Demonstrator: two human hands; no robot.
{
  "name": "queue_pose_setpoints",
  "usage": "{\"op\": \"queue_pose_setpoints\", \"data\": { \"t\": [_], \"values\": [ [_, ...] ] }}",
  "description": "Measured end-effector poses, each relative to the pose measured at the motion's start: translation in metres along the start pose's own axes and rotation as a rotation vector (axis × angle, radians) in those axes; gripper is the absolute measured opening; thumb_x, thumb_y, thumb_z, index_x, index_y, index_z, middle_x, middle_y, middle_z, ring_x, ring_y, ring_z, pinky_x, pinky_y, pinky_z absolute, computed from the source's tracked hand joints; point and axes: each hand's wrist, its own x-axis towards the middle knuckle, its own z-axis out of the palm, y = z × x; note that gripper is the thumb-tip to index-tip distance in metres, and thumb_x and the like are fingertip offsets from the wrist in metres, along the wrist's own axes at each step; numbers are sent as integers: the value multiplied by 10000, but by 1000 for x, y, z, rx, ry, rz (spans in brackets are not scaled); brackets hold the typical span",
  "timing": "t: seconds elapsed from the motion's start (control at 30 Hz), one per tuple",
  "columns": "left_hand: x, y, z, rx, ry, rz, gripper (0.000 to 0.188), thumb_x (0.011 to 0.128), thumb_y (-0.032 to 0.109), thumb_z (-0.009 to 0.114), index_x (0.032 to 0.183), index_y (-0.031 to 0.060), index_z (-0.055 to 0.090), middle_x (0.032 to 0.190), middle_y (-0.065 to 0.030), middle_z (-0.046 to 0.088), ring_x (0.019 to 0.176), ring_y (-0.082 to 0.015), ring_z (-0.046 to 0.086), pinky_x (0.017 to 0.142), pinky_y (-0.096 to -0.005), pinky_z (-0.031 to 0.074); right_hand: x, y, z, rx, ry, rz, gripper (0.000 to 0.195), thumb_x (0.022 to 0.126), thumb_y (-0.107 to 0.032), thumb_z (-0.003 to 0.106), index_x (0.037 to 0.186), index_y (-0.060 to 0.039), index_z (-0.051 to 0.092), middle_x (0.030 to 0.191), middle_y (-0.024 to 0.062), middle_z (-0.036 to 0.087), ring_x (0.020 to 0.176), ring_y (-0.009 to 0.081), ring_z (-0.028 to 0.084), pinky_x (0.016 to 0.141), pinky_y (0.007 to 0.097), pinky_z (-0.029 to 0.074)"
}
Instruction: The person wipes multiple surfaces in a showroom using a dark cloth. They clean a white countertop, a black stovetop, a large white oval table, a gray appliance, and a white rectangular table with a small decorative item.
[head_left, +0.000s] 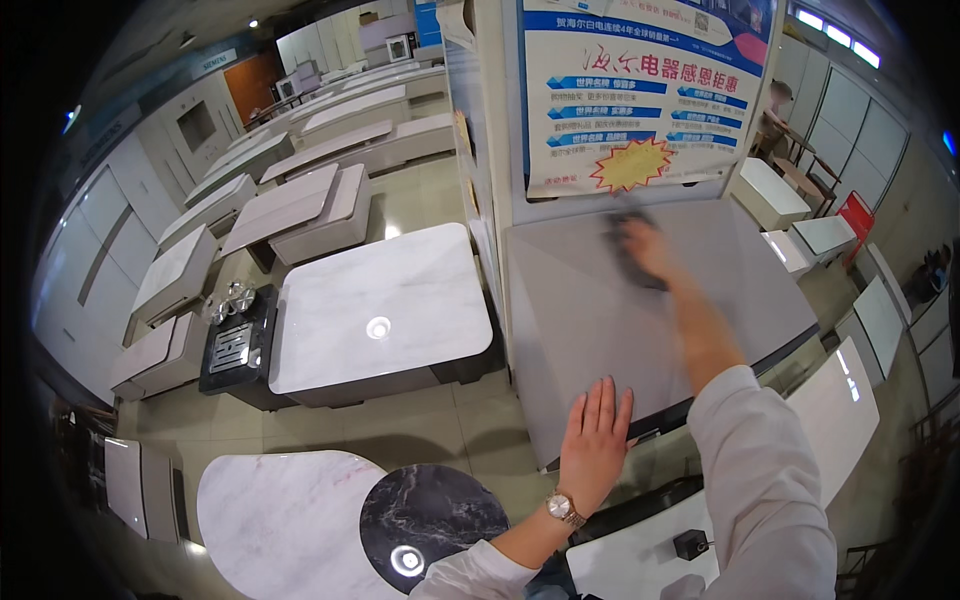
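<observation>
My right hand (649, 249), blurred by motion, is on a dark cloth (634, 259) against the far part of a grey tabletop (585, 300). The blur hides the cloth's edges and how the fingers hold it. Near the front edge of the same top, my left hand (598, 420) lies flat, fingers stretched out and nothing held, with a metal wristwatch (560, 506) on the wrist. A printed poster (637, 97) hangs on the panel behind the grey top.
A white marble-look coffee table (382, 300) stands to the left, beside a black side table (262, 322). Lower down are a white rounded table (277, 517) and a round black marble-look top (435, 517). A seated person (776, 112) is far right.
</observation>
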Motion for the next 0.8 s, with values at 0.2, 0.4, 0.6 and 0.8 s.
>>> {"op": "queue_pose_setpoints", "data": {
  "t": [0.2, 0.4, 0.6, 0.8],
  "values": [
    [-9, -5, 6, 62, -5, -5, 716, 786, 419, 638, 1371, 80, 400, 1401, -177, 406, 1304, -278, 378, 1101, -412, 261, -100, 42, -47, -438, -5, 816, 502, 930, -414, 410, 1374, -180, 425, 1440, 101, 383, 1287, 389, 367, 1041, 544, 289],
    [-11, -3, 19, 83, 77, 25, 682, 800, 443, 619, 1326, 43, 449, 1368, -184, 444, 1296, -290, 389, 1097, -409, 266, -150, -111, -52, -93, -42, -82, 403, 887, -239, 535, 1249, -61, 527, 1337, 188, 477, 1203, 371, 460, 1026, 451, 363],
    [-8, 1, 25, 156, 12, -25, 608, 798, 440, 631, 1171, -34, 554, 1302, -203, 500, 1289, -315, 393, 1103, -411, 263, -183, -174, -66, 205, -169, -212, 359, 916, -232, 507, 1235, -75, 549, 1345, 119, 494, 1227, 312, 468, 1035, 418, 363],
    [-3, -5, 34, 198, 33, -78, 770, 811, 481, 625, 1373, 23, 363, 1400, -225, 387, 1315, -337, 358, 1109, -423, 241, -199, -121, -78, -153, -98, 279, 461, 943, -397, 416, 1359, -203, 457, 1429, 47, 419, 1320, 273, 381, 1090, 498, 265]
  ]
}}
